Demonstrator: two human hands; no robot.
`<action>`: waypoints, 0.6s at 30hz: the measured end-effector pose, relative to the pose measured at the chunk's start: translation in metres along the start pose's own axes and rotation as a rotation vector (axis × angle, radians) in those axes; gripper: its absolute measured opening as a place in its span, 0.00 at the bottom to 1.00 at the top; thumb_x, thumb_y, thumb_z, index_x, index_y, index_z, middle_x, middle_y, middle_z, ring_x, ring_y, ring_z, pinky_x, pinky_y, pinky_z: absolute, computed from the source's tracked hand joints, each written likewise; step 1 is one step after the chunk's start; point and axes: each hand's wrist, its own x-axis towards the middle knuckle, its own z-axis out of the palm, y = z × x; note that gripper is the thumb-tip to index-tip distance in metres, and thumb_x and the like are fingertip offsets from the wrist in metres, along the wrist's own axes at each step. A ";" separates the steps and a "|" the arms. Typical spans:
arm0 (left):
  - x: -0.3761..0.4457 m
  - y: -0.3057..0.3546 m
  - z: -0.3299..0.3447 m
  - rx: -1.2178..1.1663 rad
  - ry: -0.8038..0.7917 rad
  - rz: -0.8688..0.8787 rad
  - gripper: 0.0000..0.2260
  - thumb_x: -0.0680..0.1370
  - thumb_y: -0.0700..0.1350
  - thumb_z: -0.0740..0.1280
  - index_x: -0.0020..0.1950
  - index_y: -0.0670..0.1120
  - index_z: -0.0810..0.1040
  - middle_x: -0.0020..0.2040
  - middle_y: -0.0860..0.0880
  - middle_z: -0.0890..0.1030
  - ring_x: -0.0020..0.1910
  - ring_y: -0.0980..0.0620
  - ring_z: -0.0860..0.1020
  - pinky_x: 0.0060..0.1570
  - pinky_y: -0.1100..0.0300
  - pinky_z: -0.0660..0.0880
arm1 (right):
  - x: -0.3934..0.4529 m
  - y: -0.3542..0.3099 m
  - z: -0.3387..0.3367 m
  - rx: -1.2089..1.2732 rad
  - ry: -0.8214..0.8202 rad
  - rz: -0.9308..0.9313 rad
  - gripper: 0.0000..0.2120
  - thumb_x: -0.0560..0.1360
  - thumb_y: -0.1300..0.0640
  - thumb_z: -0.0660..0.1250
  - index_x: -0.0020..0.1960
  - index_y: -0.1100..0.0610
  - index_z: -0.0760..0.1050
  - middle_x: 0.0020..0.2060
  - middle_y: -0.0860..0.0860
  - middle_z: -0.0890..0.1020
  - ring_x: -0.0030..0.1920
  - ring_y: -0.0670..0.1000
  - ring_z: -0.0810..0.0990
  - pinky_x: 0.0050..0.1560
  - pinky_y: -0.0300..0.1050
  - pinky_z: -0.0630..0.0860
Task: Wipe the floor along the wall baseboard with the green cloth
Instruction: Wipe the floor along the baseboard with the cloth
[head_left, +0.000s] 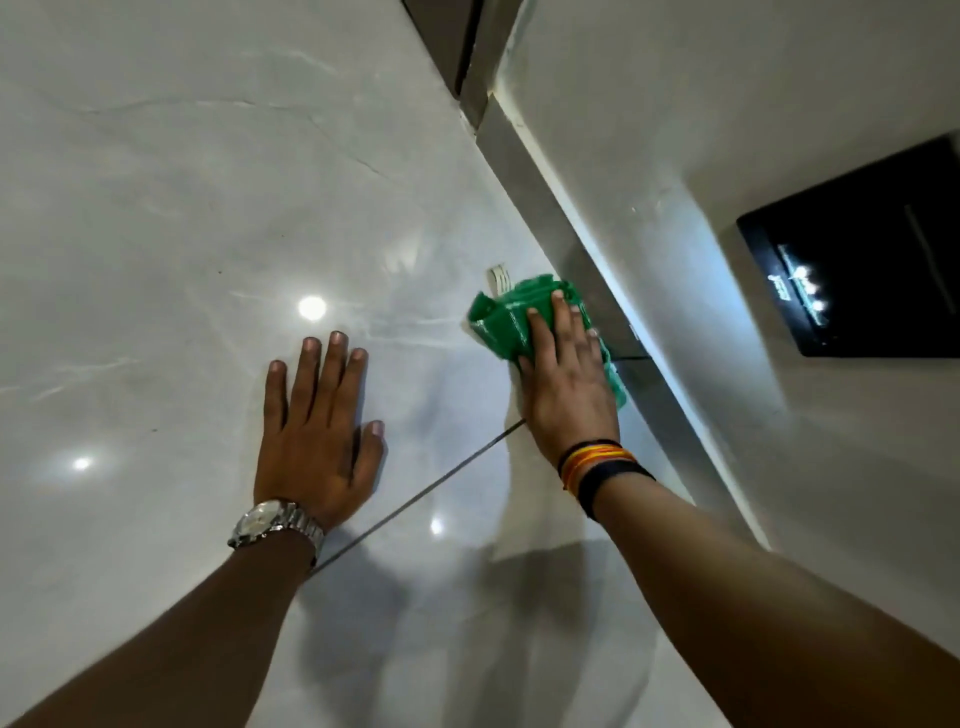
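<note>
Right hand (563, 384), held flat, presses the green cloth (501, 322) against the baseboard (543, 208); left hand (317, 431) rests spread on open floor (156, 208).

Light: bright, from overhead; you get round glare spots on the glossy floor (156, 208) at nine and six o'clock. Shadows: soft, pooled at six o'clock. Edges bend, wide-angle; detail slightly soft.

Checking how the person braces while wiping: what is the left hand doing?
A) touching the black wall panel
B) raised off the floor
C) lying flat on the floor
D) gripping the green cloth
C: the left hand lies flat, fingers straight, on the floor, while the right hand presses the green cloth by the baseboard.
</note>
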 end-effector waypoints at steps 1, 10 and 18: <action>0.000 0.001 0.000 -0.001 0.004 0.003 0.36 0.81 0.54 0.57 0.88 0.43 0.56 0.89 0.41 0.55 0.89 0.39 0.51 0.87 0.40 0.41 | -0.001 0.002 0.002 -0.009 -0.006 0.011 0.26 0.85 0.51 0.54 0.80 0.57 0.58 0.82 0.60 0.54 0.81 0.62 0.53 0.80 0.63 0.53; 0.000 0.001 0.000 -0.008 -0.007 0.008 0.36 0.82 0.55 0.56 0.88 0.43 0.56 0.89 0.41 0.54 0.89 0.40 0.49 0.87 0.41 0.40 | -0.006 0.014 0.004 -0.039 0.035 -0.068 0.24 0.85 0.54 0.54 0.80 0.58 0.57 0.82 0.59 0.53 0.82 0.61 0.51 0.80 0.62 0.53; -0.001 -0.001 0.001 -0.025 -0.008 0.002 0.36 0.82 0.55 0.56 0.88 0.45 0.54 0.90 0.43 0.52 0.89 0.42 0.48 0.87 0.42 0.39 | -0.069 0.056 0.022 0.025 0.038 0.009 0.23 0.83 0.56 0.60 0.76 0.61 0.63 0.81 0.60 0.56 0.81 0.62 0.56 0.79 0.63 0.55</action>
